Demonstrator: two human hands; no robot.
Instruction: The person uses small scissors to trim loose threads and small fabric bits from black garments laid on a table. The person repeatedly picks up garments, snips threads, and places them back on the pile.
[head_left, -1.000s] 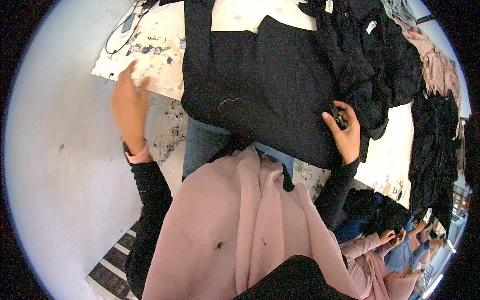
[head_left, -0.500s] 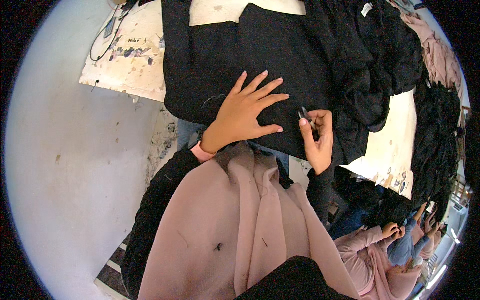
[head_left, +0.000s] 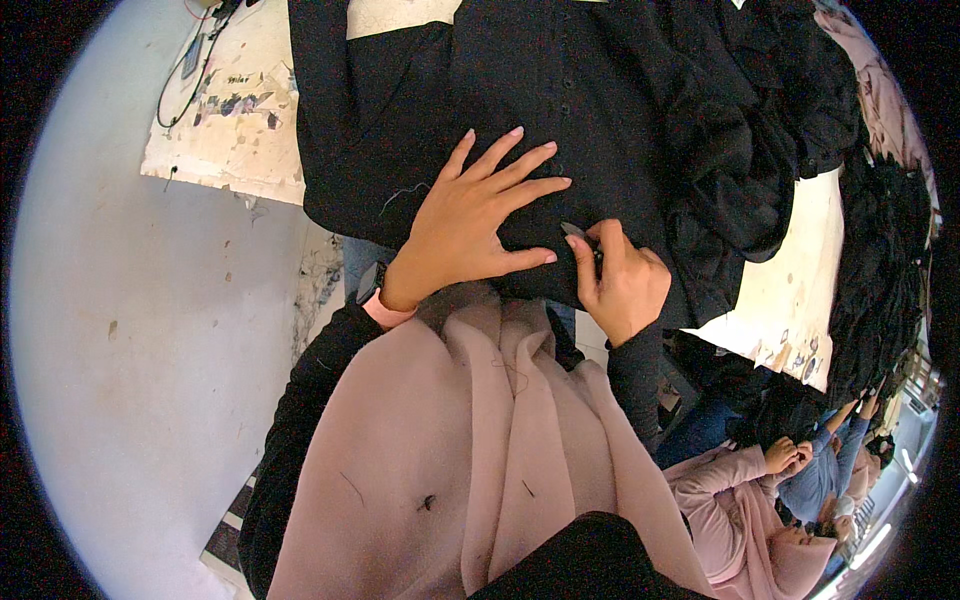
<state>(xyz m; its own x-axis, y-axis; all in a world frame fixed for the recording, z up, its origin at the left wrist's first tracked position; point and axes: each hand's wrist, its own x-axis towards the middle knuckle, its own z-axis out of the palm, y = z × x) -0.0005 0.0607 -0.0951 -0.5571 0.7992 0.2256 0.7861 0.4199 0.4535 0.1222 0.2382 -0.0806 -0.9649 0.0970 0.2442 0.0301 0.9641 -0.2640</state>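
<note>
Between hands point(head_left: 480, 215), snips point(head_left: 580, 236) angled up-left

a stained white table point(head_left: 235, 135) carries a spread black garment point(head_left: 560, 110), piled black clothes point(head_left: 790, 130) and a cable point(head_left: 185, 70).

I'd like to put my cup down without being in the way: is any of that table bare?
The stained tabletop is bare left of the black garment, apart from a cable near its far corner. A narrow strip shows between the garment and the dark clothes pile. The middle is crowded: the left hand and right hand work there.
</note>
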